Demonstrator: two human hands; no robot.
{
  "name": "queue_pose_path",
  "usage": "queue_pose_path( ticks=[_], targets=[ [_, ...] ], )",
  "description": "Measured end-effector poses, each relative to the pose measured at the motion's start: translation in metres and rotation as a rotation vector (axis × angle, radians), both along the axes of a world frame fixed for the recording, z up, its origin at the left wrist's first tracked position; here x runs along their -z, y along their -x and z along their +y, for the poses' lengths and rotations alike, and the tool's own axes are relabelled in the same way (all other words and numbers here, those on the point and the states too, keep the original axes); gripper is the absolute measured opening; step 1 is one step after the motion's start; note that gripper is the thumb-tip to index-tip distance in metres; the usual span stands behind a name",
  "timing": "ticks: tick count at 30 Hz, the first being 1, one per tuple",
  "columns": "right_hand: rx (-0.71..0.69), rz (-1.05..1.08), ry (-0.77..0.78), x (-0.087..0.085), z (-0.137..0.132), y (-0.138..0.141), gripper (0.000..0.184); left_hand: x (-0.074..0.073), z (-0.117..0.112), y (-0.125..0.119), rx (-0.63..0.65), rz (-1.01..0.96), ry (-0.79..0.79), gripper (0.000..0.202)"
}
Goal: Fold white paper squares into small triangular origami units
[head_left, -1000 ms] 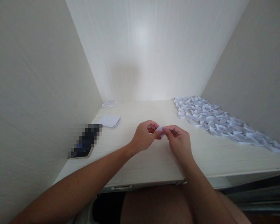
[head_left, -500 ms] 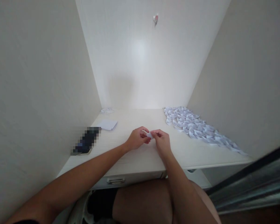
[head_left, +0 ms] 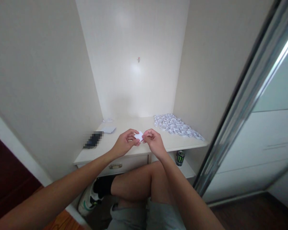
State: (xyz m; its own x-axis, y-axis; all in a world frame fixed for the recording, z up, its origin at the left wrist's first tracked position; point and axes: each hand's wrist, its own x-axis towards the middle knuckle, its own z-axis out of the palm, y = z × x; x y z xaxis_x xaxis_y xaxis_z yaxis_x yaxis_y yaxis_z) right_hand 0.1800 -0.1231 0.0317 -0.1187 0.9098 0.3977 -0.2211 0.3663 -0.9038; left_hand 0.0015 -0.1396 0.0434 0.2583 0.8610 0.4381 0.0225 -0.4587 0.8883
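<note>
Between my two hands, above the front part of the white desk, is a small piece of white paper. My left hand pinches its left side between thumb and fingers. At the paper's right side, my right hand grips it with thumb and fingertips. Folds in the paper are too small to make out. Many small folded white paper pieces lie spread in overlapping rows on the desk's right side. A stack of white paper sheets rests at the left.
A dark, pixelated phone-like object lies at the desk's left edge. More white paper bits sit in the back left corner. Below the desktop are a drawer and a drink can on a shelf. Walls enclose both sides.
The camera has pulled back and tilted, bringing the can and the door frame at right into view. Both hands still hold the paper, which now shows more of its surface.
</note>
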Motion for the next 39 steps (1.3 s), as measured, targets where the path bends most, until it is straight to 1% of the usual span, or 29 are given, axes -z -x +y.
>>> queue_pose_path(
  ticks=[3,4,6,8,11,13,15,17,19,21,24,28,31,33,36,38,39],
  targets=[
    [-0.065,-0.049,-0.14,-0.026,-0.047,-0.008,0.019,-0.023,-0.049,0.003,-0.098,0.171,-0.221,0.035],
    [-0.09,-0.061,-0.174,-0.033,-0.062,-0.011,0.018,-0.03,-0.064,0.004,-0.111,0.207,-0.288,0.029],
    [-0.146,-0.069,-0.211,-0.046,-0.091,-0.019,0.019,-0.044,-0.093,0.006,-0.122,0.261,-0.43,0.023],
    [-0.195,-0.069,-0.224,-0.056,-0.113,-0.026,0.022,-0.056,-0.115,0.005,-0.121,0.292,-0.547,0.02],
    [-0.242,-0.056,-0.212,-0.064,-0.13,-0.034,0.027,-0.068,-0.132,0.001,-0.124,0.311,-0.589,0.02],
    [-0.265,-0.03,-0.186,-0.065,-0.132,-0.037,0.031,-0.071,-0.133,-0.003,-0.127,0.293,-0.556,0.019],
    [-0.272,-0.01,-0.165,-0.063,-0.125,-0.038,0.034,-0.07,-0.126,-0.005,-0.124,0.264,-0.503,0.019],
    [-0.258,-0.005,-0.152,-0.058,-0.112,-0.037,0.035,-0.065,-0.111,-0.006,-0.112,0.245,-0.443,0.02],
    [-0.236,-0.008,-0.141,-0.051,-0.091,-0.035,0.036,-0.059,-0.089,-0.006,-0.085,0.216,-0.369,0.021],
    [-0.223,-0.015,-0.126,-0.043,-0.064,-0.034,0.036,-0.051,-0.06,-0.005,-0.039,0.16,-0.28,0.022],
    [-0.201,-0.029,-0.079,-0.028,-0.016,-0.031,0.03,-0.035,-0.01,-0.003,0.014,0.082,-0.166,0.023],
    [-0.184,-0.021,0.041,-0.003,0.055,-0.027,0.025,-0.002,0.061,-0.002,0.035,0.02,-0.069,0.025],
    [-0.212,-0.034,0.137,0.02,0.108,-0.023,0.024,0.024,0.11,0.003,0.034,-0.006,0.015,0.029],
    [-0.242,-0.055,0.193,0.035,0.141,-0.021,0.025,0.041,0.139,0.007,0.013,0.009,0.067,0.03],
    [-0.299,-0.164,0.271,0.055,0.185,-0.02,0.026,0.064,0.173,0.015,-0.054,0.09,0.183,0.03],
    [-0.347,-0.311,0.294,0.066,0.205,-0.019,0.024,0.077,0.186,0.021,-0.097,0.155,0.275,0.029],
    [-0.36,-0.397,0.275,0.069,0.212,-0.018,0.022,0.082,0.19,0.023,-0.118,0.189,0.306,0.028]
  ],
)
